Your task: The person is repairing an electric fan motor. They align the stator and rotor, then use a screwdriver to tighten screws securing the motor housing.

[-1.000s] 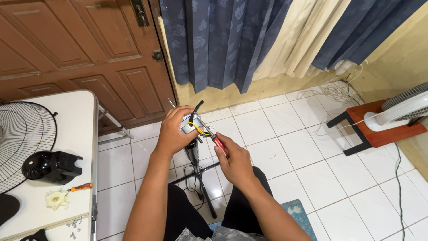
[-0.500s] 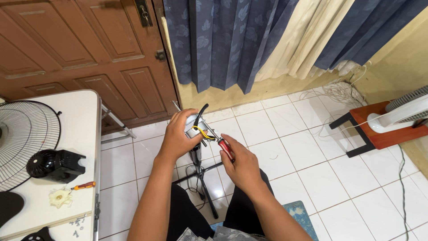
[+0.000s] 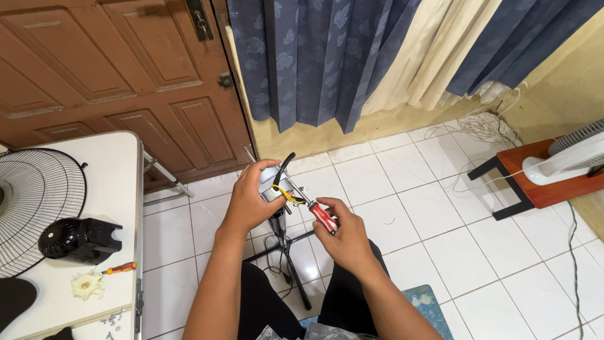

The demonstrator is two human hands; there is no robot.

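Above the black stand [image 3: 286, 249], my left hand [image 3: 251, 200] grips a grey metal part [image 3: 272, 182] with wires; just beside it, my right hand [image 3: 343, 234] pinches a red-handled screwdriver [image 3: 321, 214], tip touching it.

Both forearms are bare from the elbow down: no sleeve, watch, bracelet or glove shows on either. The left hand [image 3: 248, 201] and the right hand [image 3: 343, 238] carry no rings that can be made out, and the fingernails look short and plain. Below the arms, the 2 legs are covered by black trousers [image 3: 264, 308] of smooth, unpatterned cloth. Feet and footwear are out of view.
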